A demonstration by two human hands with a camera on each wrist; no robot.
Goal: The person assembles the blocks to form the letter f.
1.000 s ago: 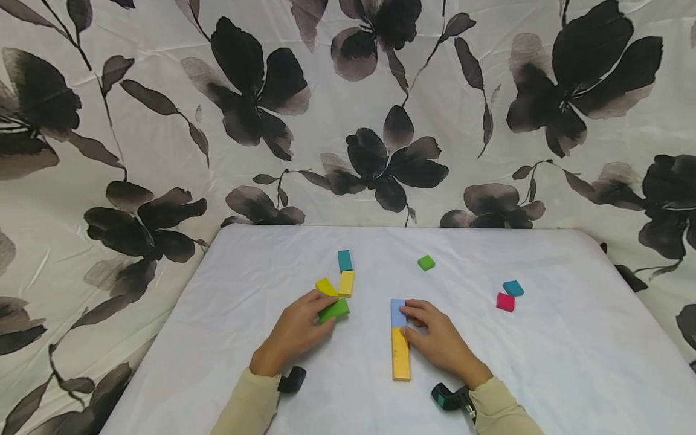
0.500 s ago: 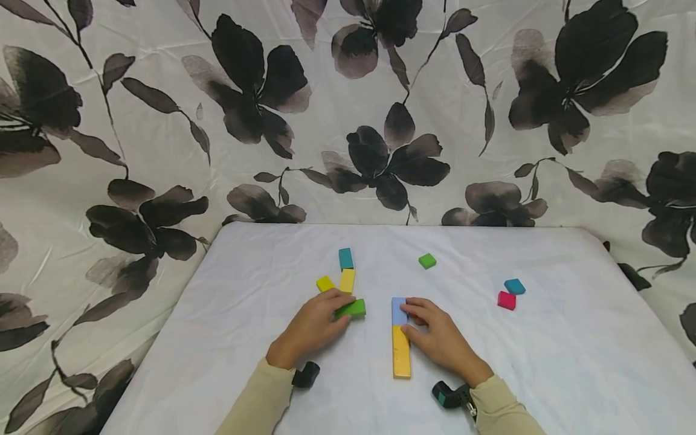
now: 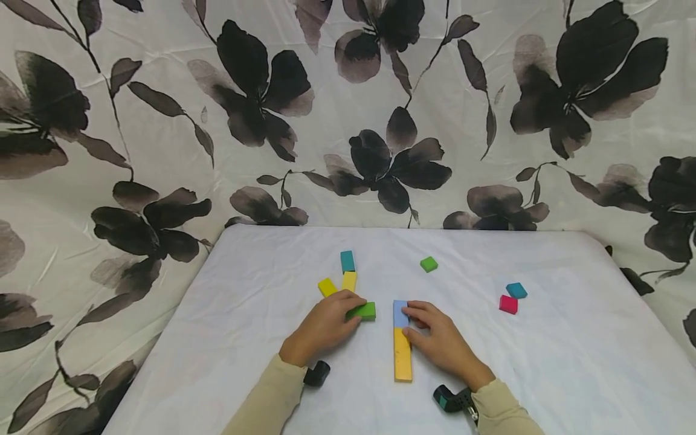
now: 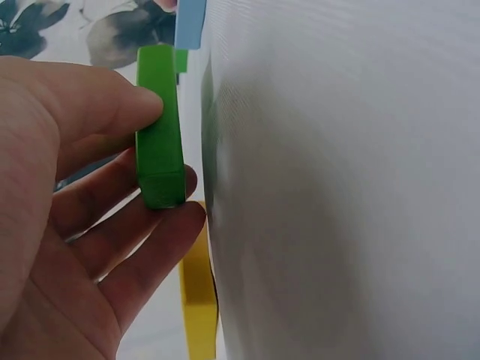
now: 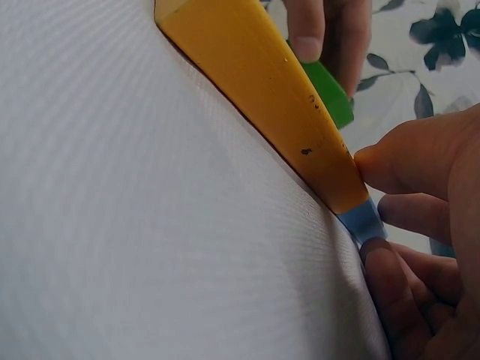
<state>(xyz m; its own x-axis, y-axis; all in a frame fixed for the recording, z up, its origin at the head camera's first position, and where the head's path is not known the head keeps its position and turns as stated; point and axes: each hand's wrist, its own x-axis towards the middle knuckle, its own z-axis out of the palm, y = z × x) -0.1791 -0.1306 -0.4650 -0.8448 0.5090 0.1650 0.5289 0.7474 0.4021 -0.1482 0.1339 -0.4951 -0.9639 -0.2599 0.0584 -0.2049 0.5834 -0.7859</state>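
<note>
My left hand (image 3: 326, 323) pinches a green block (image 4: 160, 142) between thumb and fingers, just left of a line of two blocks. That line is a light blue block (image 3: 400, 314) set end to end with a longer orange-yellow block (image 3: 402, 356). At its right side, my right hand (image 3: 443, 338) rests its fingertips on the light blue block and its thumb on the orange one near the joint. The right wrist view shows the thumb (image 5: 390, 165) at the orange block's edge and a fingertip partly covering the blue one.
Beyond the left hand lie a yellow block (image 3: 327, 287), a pale yellow block (image 3: 350, 280) and a teal block (image 3: 347, 261). A small green block (image 3: 429, 264) lies farther back. Off to the right, a red block (image 3: 508, 304) touches a blue block (image 3: 516, 290). White cloth (image 3: 587, 362) covers the table.
My left hand has carried the green block rightward, away from the yellow block and closer to the light blue one. My right hand has stayed in place on the two joined blocks.
</note>
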